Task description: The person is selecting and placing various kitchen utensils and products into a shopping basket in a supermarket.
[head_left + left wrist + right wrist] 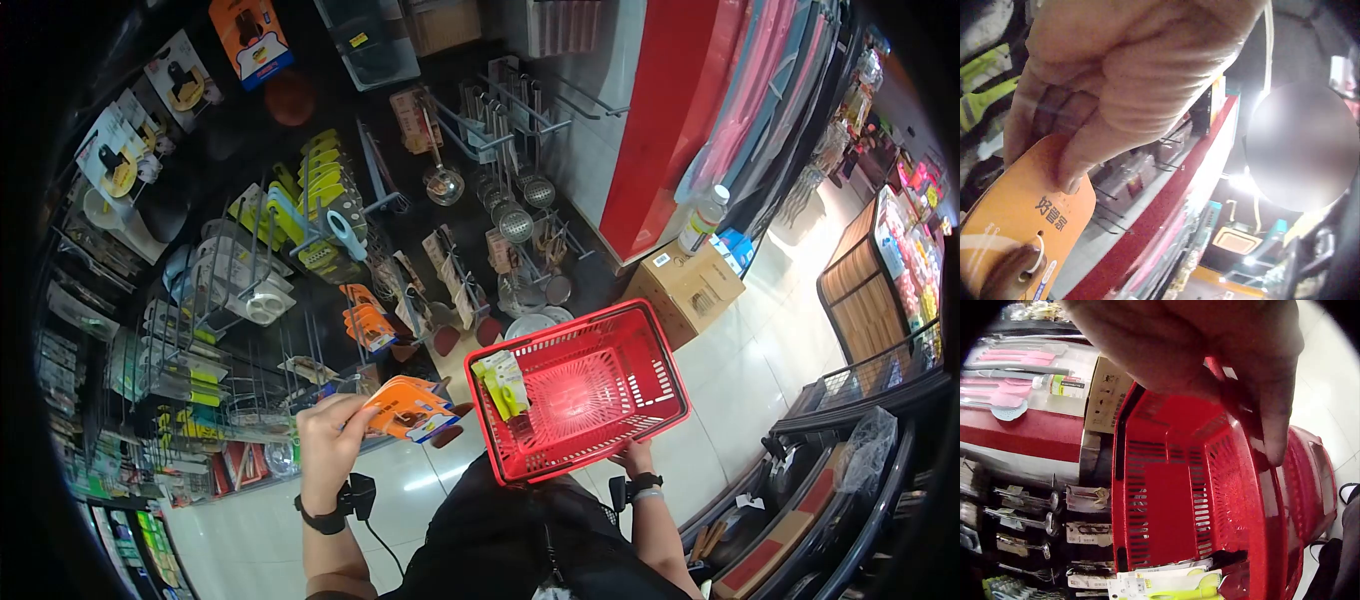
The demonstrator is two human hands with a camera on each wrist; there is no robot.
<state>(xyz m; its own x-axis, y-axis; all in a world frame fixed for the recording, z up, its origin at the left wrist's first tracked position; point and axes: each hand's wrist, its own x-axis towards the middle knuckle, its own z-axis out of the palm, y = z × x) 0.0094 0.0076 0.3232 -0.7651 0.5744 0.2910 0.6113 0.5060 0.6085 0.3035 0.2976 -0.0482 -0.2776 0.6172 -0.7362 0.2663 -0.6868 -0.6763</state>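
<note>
In the head view the left hand (332, 436) pinches the edge of several orange cards (408, 408) between thumb and fingers. The left wrist view shows the thumb of the left hand (1104, 94) on the front orange card (1066, 206), which has a brown wooden handle tied on with a white loop. A red basket (590, 465) is held by the right hand (634, 458) at its near rim. From the right wrist view, the fingers of the right hand (1210, 356) curl over the rim of the basket (1266, 506). Green-handled carded items (503, 385) lie inside at its left end.
Similar orange cards (367, 318) hang on the rack ahead, beside green-handled tools (325, 190) and metal ladles (443, 185). A cardboard box (692, 290) with a bottle (705, 218) on it stands beyond the basket. A shelf with pans (770, 490) is at the lower right.
</note>
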